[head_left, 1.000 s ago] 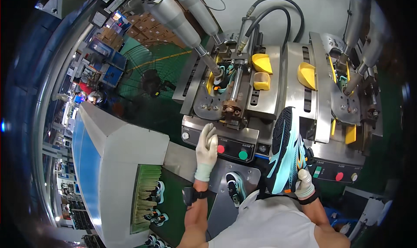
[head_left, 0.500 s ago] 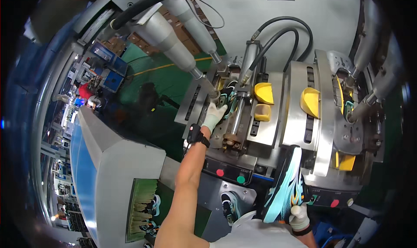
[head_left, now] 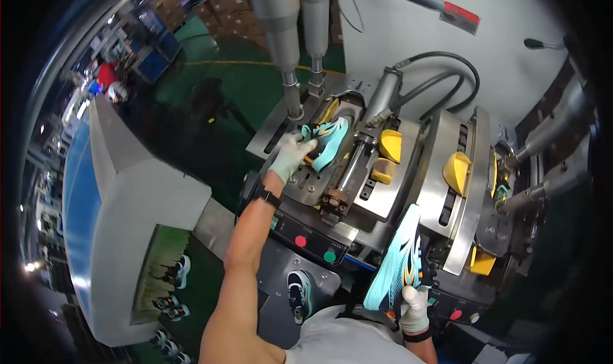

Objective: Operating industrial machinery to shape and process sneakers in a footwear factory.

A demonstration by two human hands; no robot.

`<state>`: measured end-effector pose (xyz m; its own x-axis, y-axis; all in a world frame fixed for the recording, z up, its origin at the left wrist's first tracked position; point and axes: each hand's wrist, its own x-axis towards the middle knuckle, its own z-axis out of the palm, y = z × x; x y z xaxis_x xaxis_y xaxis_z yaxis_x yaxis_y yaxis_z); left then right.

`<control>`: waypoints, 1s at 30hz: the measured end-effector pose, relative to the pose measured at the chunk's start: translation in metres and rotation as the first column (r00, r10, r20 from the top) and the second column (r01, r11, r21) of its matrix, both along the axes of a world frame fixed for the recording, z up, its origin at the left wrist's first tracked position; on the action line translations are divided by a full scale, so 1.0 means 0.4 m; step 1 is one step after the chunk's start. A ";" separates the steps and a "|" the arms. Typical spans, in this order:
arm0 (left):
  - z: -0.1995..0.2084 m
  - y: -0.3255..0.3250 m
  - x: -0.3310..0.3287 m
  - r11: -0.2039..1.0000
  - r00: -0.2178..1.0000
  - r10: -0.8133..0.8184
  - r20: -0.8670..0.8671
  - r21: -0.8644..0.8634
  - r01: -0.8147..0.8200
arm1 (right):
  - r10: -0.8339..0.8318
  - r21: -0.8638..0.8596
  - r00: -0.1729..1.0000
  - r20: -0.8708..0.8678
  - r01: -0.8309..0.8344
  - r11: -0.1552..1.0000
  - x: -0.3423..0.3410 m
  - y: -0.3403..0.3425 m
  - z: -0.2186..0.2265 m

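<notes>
My left hand (head_left: 294,156), in a white glove, grips a turquoise and black sneaker (head_left: 331,145) by its collar end at the left press station (head_left: 306,186). That sneaker is tipped on its side, its turquoise sole turned toward the right. Low in front of my body, my gloved right hand (head_left: 415,309) is closed round the heel end of another turquoise sneaker (head_left: 397,262) with orange accents. Its toe points up and away, and its sole faces left. The right hand's fingertips are partly hidden behind the shoe.
A single sneaker (head_left: 299,295) stands on the metal shelf near my body. Yellow pads (head_left: 391,145) sit on the press plates, with a button panel (head_left: 313,243) in front. Thick cylinders (head_left: 276,26) hang over the station. At left, several shoes lie by a brush-curtained machine opening (head_left: 158,271).
My left hand has tipped the sneaker in the left station, so its turquoise side and sole now show. My right hand still holds its sneaker. The whole view has shifted.
</notes>
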<state>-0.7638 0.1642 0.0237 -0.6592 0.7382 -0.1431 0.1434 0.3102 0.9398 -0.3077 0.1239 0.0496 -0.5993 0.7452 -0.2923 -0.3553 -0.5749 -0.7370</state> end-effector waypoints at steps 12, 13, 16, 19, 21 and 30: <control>-0.047 -0.801 0.337 0.947 0.940 0.264 0.214 0.130 -0.295 | 0.270 -0.082 0.962 0.034 -0.267 0.960 -0.859 0.340 -0.052; -0.073 -0.856 0.361 0.942 0.926 0.304 0.225 0.075 -0.328 | 0.138 0.000 0.934 0.329 -0.146 0.989 -0.932 0.384 -0.091; -0.075 -0.948 0.447 0.885 0.846 0.464 0.262 -0.098 -0.455 | -0.129 0.284 0.705 0.697 -0.106 0.953 -1.073 0.503 -0.272; -0.177 -0.977 0.467 0.872 0.850 0.484 0.205 -0.193 -0.450 | -0.445 0.369 0.273 0.853 0.290 0.883 -1.078 0.801 -0.490; -0.225 -1.101 0.677 0.686 0.700 0.706 0.106 -0.350 -0.638 | -0.163 0.407 0.420 0.893 -0.598 0.691 -1.181 0.369 -0.305; -0.531 -1.028 0.797 0.785 0.815 0.507 -0.281 -0.240 -0.571 | 0.012 0.317 0.326 0.945 -0.927 0.203 -1.088 0.843 -0.368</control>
